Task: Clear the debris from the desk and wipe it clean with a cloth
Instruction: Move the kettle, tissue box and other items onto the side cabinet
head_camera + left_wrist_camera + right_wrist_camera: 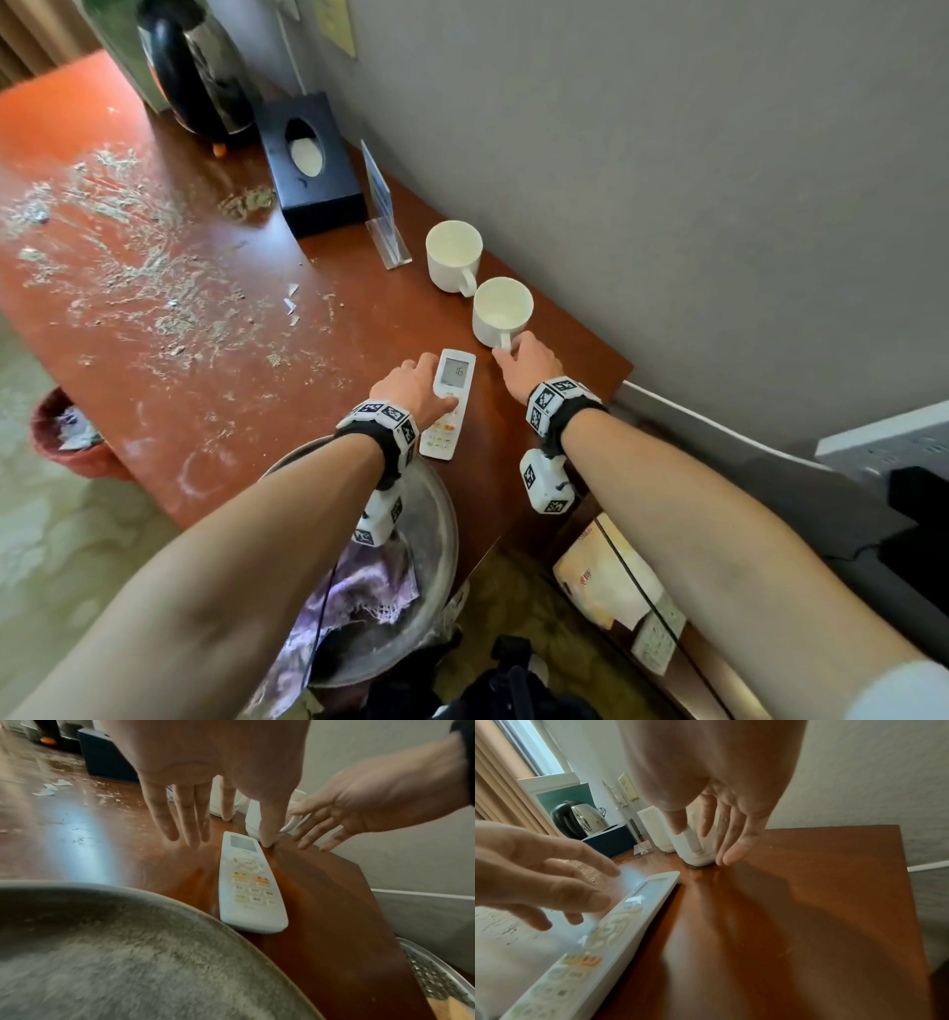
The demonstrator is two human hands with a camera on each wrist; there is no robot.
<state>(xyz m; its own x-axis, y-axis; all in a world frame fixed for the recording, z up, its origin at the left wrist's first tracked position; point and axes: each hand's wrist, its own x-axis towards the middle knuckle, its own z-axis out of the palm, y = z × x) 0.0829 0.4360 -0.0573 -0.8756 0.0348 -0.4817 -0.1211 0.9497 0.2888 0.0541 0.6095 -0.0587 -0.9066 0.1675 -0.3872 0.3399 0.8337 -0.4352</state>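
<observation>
Right now both hands reach over the near right corner of the bench (pixel 539 329), fingers straight and spread, gripping nothing. The left hand (pixel 413 383) hovers over the white remote (pixel 448 406), its fingers beside the screen end; whether the thumb touches the remote I cannot tell. The right hand (pixel 529 360) is at the nearer white mug (pixel 500 311), fingers (pixel 734 850) extended down beside the mug's handle and base, not wrapped round it. A second white mug (pixel 453 254) stands just beyond the first, along the wall edge. Further along that edge stand a clear sign holder (pixel 382 216), a black tissue box (pixel 308 164) and a kettle (pixel 197 72). Debris (pixel 128 257), pale crumbs and dust with a few paper scraps, is scattered across the left part of the bench. Off the near edge sits a metal basin (pixel 436 534) with a purple cloth (pixel 359 591) in it. A red bin (pixel 61 437) stands on the floor at the left.
</observation>
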